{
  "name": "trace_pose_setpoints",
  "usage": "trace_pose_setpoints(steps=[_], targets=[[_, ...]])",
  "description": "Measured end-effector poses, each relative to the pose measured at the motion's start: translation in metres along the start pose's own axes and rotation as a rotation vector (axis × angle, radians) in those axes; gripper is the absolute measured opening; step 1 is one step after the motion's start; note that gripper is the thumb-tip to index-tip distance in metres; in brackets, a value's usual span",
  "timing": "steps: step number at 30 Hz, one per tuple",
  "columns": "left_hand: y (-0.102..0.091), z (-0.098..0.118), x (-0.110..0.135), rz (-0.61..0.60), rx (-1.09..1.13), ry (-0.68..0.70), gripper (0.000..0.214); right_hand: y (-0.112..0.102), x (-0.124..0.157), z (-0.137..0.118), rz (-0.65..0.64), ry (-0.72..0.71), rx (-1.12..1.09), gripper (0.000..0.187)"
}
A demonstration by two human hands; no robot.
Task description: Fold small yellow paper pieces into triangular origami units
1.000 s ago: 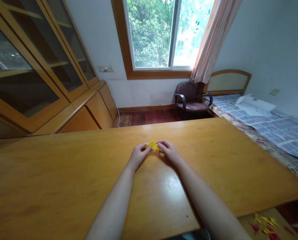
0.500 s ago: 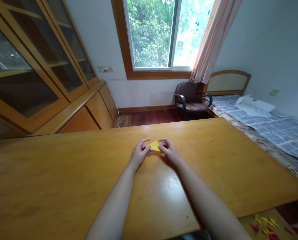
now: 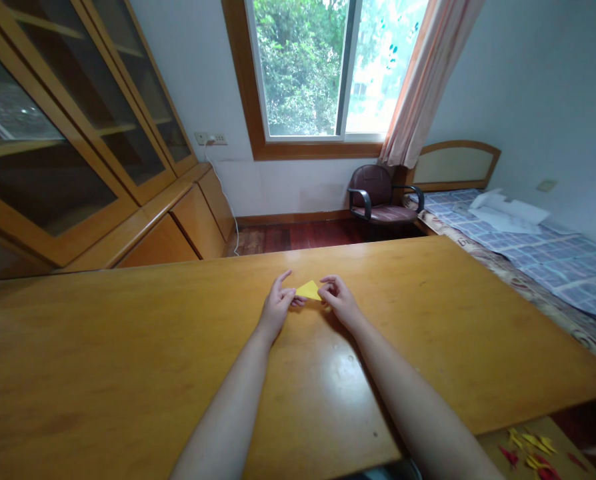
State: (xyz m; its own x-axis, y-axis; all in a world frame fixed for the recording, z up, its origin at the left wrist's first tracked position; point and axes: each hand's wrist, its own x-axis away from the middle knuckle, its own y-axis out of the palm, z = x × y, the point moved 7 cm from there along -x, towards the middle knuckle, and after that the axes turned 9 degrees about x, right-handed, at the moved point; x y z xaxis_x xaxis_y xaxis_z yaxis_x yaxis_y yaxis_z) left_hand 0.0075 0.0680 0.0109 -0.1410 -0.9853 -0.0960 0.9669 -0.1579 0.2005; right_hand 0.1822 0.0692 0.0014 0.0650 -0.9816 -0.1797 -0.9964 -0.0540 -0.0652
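Observation:
A small yellow folded paper triangle (image 3: 309, 290) is held just above the wooden table (image 3: 128, 347), near its far middle. My left hand (image 3: 277, 306) pinches the paper's left corner with thumb and lower fingers, while its index finger points up and away. My right hand (image 3: 338, 301) grips the paper's right corner with curled fingers. Both forearms reach in from the near edge.
Several small yellow and red folded paper pieces (image 3: 533, 453) lie on a lower surface at the bottom right. Glass-door cabinets (image 3: 68, 133) line the left wall. A dark chair (image 3: 378, 197) stands under the window, and a bed (image 3: 538, 253) runs along the right.
The yellow paper has flattened from a raised peak into a flat triangle between my hands. My left index finger has lifted off it and now sticks up.

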Motion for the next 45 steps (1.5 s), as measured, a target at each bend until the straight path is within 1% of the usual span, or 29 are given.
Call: trace_pose_setpoints(steps=[5, 7, 9, 11, 13, 14, 16, 18, 20, 22, 24, 30, 33, 36, 39, 42, 45], targets=[[0.002, 0.0, 0.001, 0.001, 0.008, -0.011, 0.073, -0.003, -0.001, 0.001, 0.03, 0.007, 0.001, 0.027], [0.001, -0.002, 0.0, 0.006, -0.002, -0.007, 0.07, -0.005, -0.002, 0.002, 0.046, 0.011, -0.005, 0.026], [-0.002, -0.002, -0.001, 0.032, -0.047, 0.033, 0.063, -0.007, -0.002, 0.003, 0.062, 0.018, -0.024, 0.025], [-0.008, 0.006, -0.001, 0.096, -0.143, 0.144, 0.048, -0.008, -0.003, 0.003, 0.074, 0.023, -0.047, 0.024], [-0.011, 0.02, 0.003, 0.147, -0.294, 0.314, 0.028, -0.008, -0.003, 0.004, 0.08, 0.027, -0.064, 0.024], [-0.009, 0.027, 0.006, 0.137, -0.379, 0.403, 0.022, -0.008, -0.003, 0.004, 0.083, 0.03, -0.07, 0.024], [-0.002, 0.039, 0.012, 0.113, -0.519, 0.543, 0.018, -0.008, -0.003, 0.003, 0.082, 0.045, -0.081, 0.024], [0.008, 0.044, 0.016, 0.047, -0.64, 0.614, 0.017, -0.006, -0.002, 0.002, 0.071, 0.072, -0.091, 0.023], [0.017, 0.045, 0.019, -0.021, -0.699, 0.646, 0.016, -0.005, -0.001, 0.0, 0.055, 0.09, -0.096, 0.023], [0.024, 0.044, 0.02, -0.06, -0.735, 0.663, 0.015, -0.005, 0.001, -0.004, 0.038, 0.097, -0.089, 0.023], [0.025, 0.045, 0.02, -0.063, -0.747, 0.678, 0.013, -0.004, 0.002, -0.008, 0.014, 0.096, -0.073, 0.021], [0.023, 0.047, 0.019, -0.065, -0.713, 0.682, 0.009, -0.002, 0.003, -0.008, -0.023, 0.091, -0.024, 0.017], [0.022, 0.046, 0.017, -0.069, -0.701, 0.662, 0.01, -0.003, 0.002, -0.006, -0.01, 0.076, 0.016, 0.018], [0.02, 0.044, 0.015, -0.062, -0.689, 0.631, 0.012, -0.008, 0.002, -0.012, 0.044, 0.021, 0.124, 0.019], [0.02, 0.041, 0.014, -0.077, -0.677, 0.595, 0.014, -0.012, 0.003, -0.024, 0.092, -0.089, 0.228, 0.021], [0.022, 0.039, 0.013, -0.103, -0.668, 0.559, 0.014, -0.009, 0.005, -0.031, 0.055, -0.164, 0.295, 0.019], [0.023, 0.039, 0.013, -0.12, -0.662, 0.538, 0.015, -0.005, 0.006, -0.028, 0.006, -0.171, 0.317, 0.017]])
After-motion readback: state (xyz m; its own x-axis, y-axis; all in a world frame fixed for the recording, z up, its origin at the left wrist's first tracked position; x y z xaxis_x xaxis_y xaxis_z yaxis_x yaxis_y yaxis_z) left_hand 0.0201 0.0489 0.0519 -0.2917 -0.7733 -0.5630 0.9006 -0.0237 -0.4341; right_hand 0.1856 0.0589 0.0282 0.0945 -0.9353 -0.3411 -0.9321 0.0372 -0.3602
